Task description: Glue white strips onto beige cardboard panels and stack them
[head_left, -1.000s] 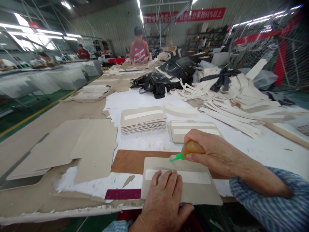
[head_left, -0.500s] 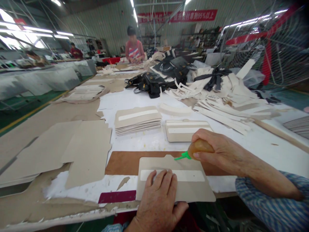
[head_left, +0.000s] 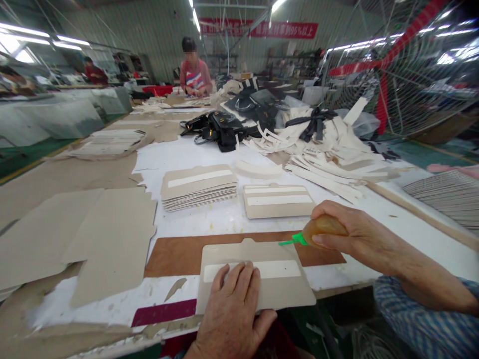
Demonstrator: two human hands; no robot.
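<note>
Beige and smooth, the panel (head_left: pixel 280 290) lies flat at the near edge of the table, its corners rounded, a small tab on its far edge and a matte white strip (head_left: pixel 280 269) across its middle. On its left part rests the left hand (head_left: pixel 234 304), fingers extended and slightly parted, pressing down without gripping. The right hand (head_left: pixel 348 224), beyond the panel's right end, has fingers and thumb curled round a bulbous, amber, translucent squeeze bottle (head_left: pixel 325 231). Its slim green nozzle (head_left: pixel 294 240) points at the panel's far edge; whether the tip touches, I cannot tell. Partly under the panel runs a flat brown piece (head_left: pixel 172 257); left of it lies a maroon strip (head_left: pixel 164 312). Beyond the panel sit a layered stack (head_left: pixel 198 187) and a strip-faced piece (head_left: pixel 279 201). Farther beyond are glossy black bags (head_left: pixel 224 127) and, rightward, tangled cream offcuts (head_left: pixel 329 162).
</note>
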